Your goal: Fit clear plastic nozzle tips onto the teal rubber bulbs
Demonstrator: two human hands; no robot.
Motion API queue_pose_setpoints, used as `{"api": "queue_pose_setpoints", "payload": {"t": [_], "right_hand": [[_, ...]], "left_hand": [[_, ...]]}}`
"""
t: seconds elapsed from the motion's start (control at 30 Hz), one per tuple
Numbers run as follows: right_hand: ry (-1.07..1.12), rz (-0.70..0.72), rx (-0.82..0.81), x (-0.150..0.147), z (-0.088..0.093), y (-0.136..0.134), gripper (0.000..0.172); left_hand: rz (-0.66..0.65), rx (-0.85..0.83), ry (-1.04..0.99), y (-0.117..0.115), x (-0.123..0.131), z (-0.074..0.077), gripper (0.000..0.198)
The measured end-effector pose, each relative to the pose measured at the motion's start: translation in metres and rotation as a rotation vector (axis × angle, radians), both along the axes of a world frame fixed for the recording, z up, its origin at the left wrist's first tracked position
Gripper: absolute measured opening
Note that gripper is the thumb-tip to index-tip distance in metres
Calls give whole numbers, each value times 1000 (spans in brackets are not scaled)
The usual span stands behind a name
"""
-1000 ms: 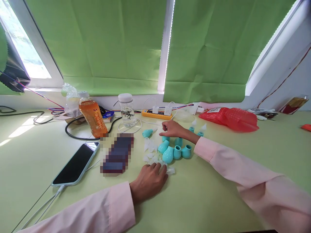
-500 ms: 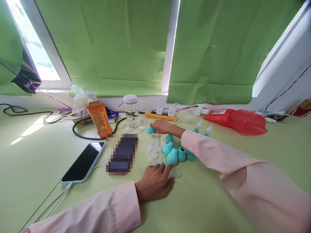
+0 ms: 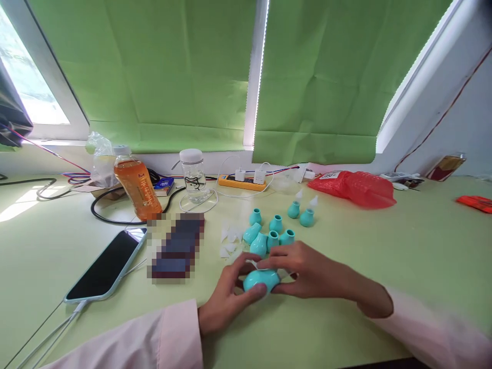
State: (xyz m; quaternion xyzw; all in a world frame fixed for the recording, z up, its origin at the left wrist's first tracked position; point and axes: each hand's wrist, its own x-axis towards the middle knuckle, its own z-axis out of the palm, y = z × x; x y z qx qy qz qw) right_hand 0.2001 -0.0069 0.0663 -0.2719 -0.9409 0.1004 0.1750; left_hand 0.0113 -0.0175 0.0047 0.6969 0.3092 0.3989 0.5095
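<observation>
My left hand (image 3: 234, 292) holds a turquoise squeeze bulb (image 3: 258, 280) on its side just above the table, thumb over its front. At the bulb's right end, the fingers of my right hand (image 3: 303, 269) are closed on a translucent nozzle (image 3: 284, 274), partly hidden by those fingers. Beyond my hands stand several open-necked turquoise bulbs (image 3: 275, 223), two of them tipped over. Farther back, two bulbs (image 3: 306, 218) carry clear pointed nozzles. Left of the group lie several loose translucent nozzles (image 3: 231, 236).
A phone on a cable (image 3: 107, 266) and a blurred dark object (image 3: 179, 246) lie to the left. Behind them are an orange drink bottle (image 3: 138, 189) and a clear jar (image 3: 195, 177). A yellow power strip (image 3: 241, 182) and red plastic bag (image 3: 355, 189) lie along the back.
My right hand has come back from the far side with a turquoise bulb, which is now in my left hand. My left hand has turned and lifted slightly; the view has shifted right.
</observation>
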Motion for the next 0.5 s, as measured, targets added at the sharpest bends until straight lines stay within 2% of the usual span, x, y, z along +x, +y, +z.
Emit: {"api": "queue_pose_setpoints", "payload": {"t": [0.07, 0.13, 0.2, 0.23, 0.3, 0.33, 0.43, 0.5], "right_hand": [[206, -59, -31, -2, -22, -1, 42], [497, -192, -104, -6, -41, -1, 54], [775, -276, -334, -10, -56, -2, 60], [870, -270, -482, -11, -63, -4, 61], [940, -208, -728, -15, -71, -10, 58], [930, -192, -792, -18, -73, -14, 53], [877, -245, -820, -24, -72, -21, 35], [880, -310, -787, -25, -67, -22, 31]], "left_hand": [[55, 22, 84, -6, 3, 0, 28], [162, 94, 87, -11, 5, -3, 23], [266, 176, 8, -15, 6, -8, 26], [293, 203, -34, -16, 6, -10, 29], [293, 200, -67, -17, 7, -15, 31], [268, 180, -50, -17, 8, -16, 31], [189, 169, 46, -19, 9, -14, 34], [148, 232, 89, -19, 8, -9, 42]]}}
